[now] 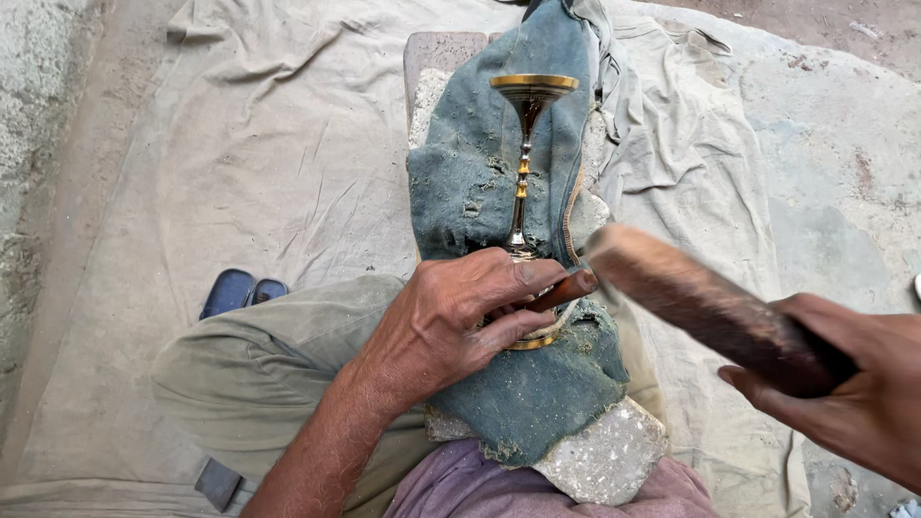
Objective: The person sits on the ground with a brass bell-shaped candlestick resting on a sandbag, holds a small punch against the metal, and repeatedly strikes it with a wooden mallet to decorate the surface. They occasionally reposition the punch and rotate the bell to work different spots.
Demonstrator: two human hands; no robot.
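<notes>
Gripping slender brass goblet on frayed denim, hands.

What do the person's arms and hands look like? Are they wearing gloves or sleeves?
No gloves and no sleeves in view. The left hand is bare, with a bare, hairy forearm and lined, veiny knuckles. The right hand is bare too, and only its wrist shows. No rings, watch or bracelets can be seen.

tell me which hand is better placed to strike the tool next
Right, probably. The right hand grips a raised wooden mallet beside the tool's end, while the left hand pins tool and brass stand on the cloth.
</notes>
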